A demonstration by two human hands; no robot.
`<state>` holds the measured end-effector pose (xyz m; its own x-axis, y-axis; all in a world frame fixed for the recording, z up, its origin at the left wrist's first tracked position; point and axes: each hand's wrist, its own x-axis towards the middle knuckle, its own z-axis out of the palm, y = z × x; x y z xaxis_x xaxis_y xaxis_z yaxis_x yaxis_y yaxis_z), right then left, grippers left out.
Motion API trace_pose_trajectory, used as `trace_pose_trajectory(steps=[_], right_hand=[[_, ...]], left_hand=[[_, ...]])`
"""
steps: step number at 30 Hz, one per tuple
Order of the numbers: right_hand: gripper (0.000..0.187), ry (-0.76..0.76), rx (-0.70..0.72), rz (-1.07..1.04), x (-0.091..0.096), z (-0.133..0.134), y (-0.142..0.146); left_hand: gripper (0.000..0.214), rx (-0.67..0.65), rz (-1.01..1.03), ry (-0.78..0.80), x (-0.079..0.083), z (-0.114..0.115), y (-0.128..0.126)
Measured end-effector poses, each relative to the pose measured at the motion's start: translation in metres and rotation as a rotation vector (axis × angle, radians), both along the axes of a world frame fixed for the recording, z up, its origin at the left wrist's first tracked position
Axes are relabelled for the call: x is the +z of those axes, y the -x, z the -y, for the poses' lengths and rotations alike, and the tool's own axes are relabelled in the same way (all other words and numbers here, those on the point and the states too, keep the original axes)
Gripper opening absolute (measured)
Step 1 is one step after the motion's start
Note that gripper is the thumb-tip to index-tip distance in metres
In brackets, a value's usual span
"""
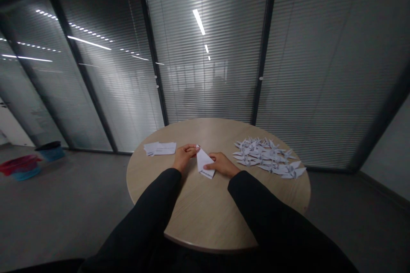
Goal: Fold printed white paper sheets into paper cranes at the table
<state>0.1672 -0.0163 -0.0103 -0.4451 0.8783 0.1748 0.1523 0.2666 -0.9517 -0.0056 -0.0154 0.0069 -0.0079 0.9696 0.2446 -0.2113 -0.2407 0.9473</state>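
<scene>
A partly folded sheet of white paper (204, 161) is between my two hands, over the middle of the round table. My left hand (185, 155) pinches its upper left tip. On the paper's right side, my right hand (222, 163) grips the edge, with fingertips over the face of the sheet. Printed marks show near the paper's lower edge. To the left of my left hand lies a small stack of white paper sheets (165, 149). Several folded paper cranes (262, 153) are spread in a cluster to the right of my right hand.
The round wooden table (211, 217) stands close to a glass partition with blinds (211, 98). On the floor at far left are a red basin (21, 163) and a blue tub with a black top (51, 152).
</scene>
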Motion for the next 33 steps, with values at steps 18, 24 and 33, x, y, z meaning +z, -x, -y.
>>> trace_pose_trajectory(steps=[18, 24, 33], right_hand=[[0.034, -0.011, 0.034, 0.172, 0.005, 0.004, -0.003], [0.035, 0.019, 0.083, 0.173, 0.010, 0.007, -0.002], [0.035, 0.049, 0.141, 0.187, 0.015, 0.013, -0.001]], left_hand=[[0.033, 0.041, -0.024, -0.045, 0.002, 0.007, -0.003], [0.037, 0.114, -0.061, -0.059, 0.003, 0.009, -0.002], [0.040, 0.319, -0.210, -0.140, -0.002, 0.007, -0.006]])
